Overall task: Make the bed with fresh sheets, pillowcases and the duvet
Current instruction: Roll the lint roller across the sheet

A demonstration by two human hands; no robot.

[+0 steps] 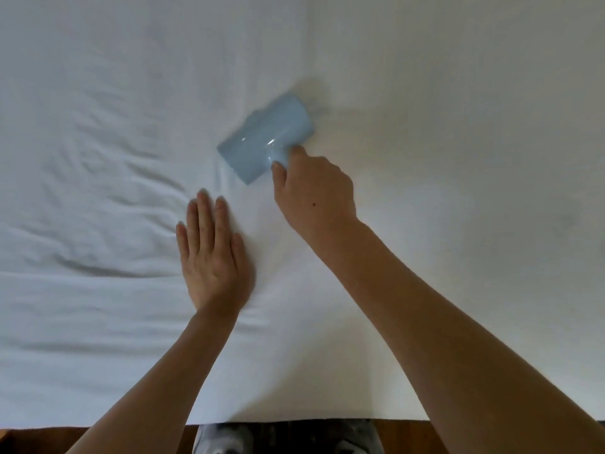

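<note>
White sheet (98, 191), creased; left hand (212, 253) pressed flat; right hand (314, 194) clasps glossy blue roller (265, 142).

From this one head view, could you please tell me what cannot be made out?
- Blue tool: handle hidden inside the right hand; motion blur hides its type.
- Sheet: its far and side edges are cut off.
- Left hand: palm faces down, so what lies underneath is hidden.

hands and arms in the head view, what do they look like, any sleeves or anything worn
Both forearms are bare as far as the frame shows: no sleeves, gloves, watch, bracelets or rings in sight. The left hand has short, unpainted nails. The right hand has a small dark mole on its back, and its nails look short and plain too. No cables or markings on either arm.
</note>
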